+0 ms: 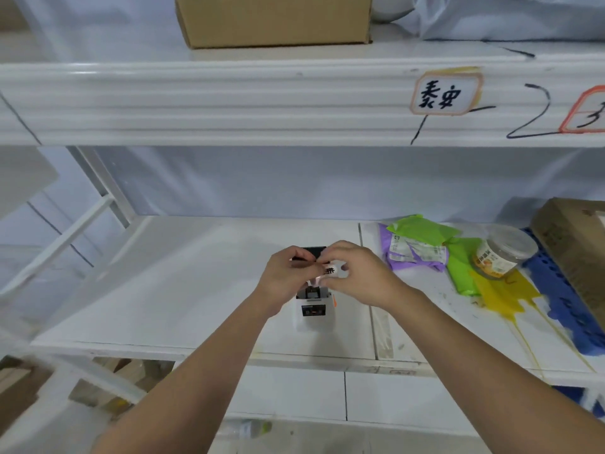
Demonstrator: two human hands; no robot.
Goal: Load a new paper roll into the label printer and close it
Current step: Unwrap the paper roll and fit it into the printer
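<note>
A small white label printer [315, 311] with a dark front panel stands on the white shelf board [183, 290], its black lid up behind my fingers. Just above its open top I hold a small white paper roll [334, 269] with black print on it. My right hand [357, 276] pinches the roll from the right. My left hand [283, 276] grips the roll's loose end from the left, fingers closed. The hands hide most of the printer's open compartment.
To the right on the shelf lie purple and green mailer bags [422, 244], a lidded plastic jar [501, 253], a yellow bag [504, 296], a blue plastic panel [563, 303] and a cardboard box [579, 244]. An upper shelf beam [229, 103] runs overhead with a box [275, 18].
</note>
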